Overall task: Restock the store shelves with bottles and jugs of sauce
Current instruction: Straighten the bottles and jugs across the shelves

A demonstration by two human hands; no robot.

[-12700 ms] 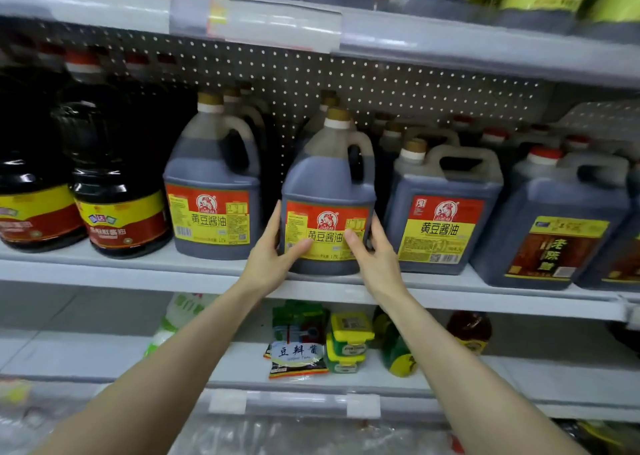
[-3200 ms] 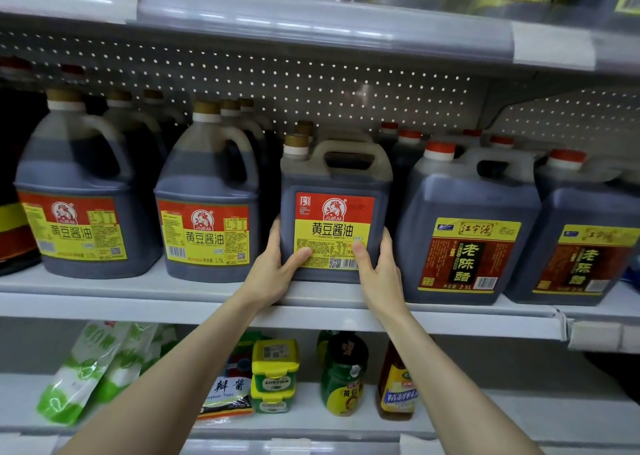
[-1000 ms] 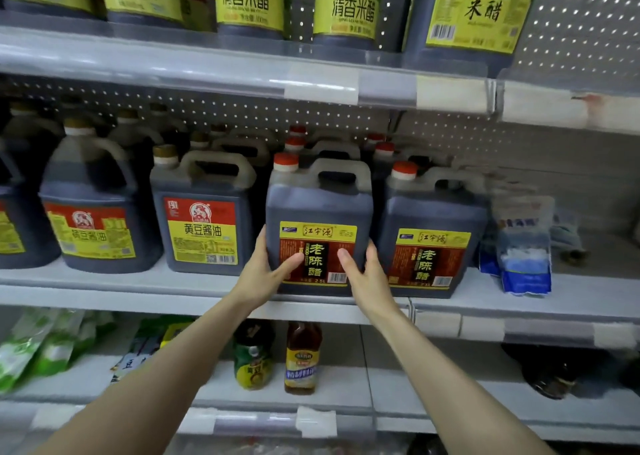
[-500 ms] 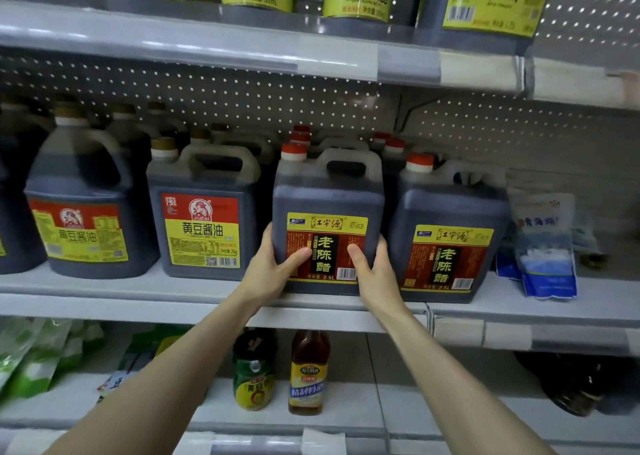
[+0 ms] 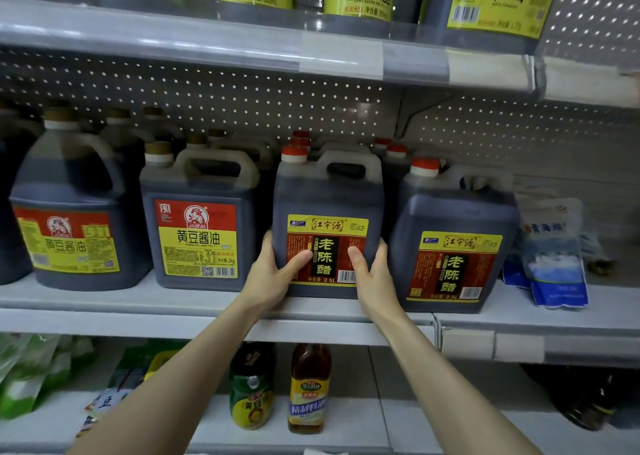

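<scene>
Vinegar jug (image 5: 327, 205) with a red cap sits at the front of the middle shelf (image 5: 104, 302), grasped low on both sides. The left hand (image 5: 273, 278) curls round its left corner and the right hand (image 5: 374, 278) round its right, thumbs on the label. A soy sauce jug (image 5: 197, 232) stands just beside it on the left and a matching second vinegar jug (image 5: 453, 246) on the right. More red-capped jugs (image 5: 396, 151) crowd behind. Blue-and-white bags (image 5: 550, 257) lie farther right.
</scene>
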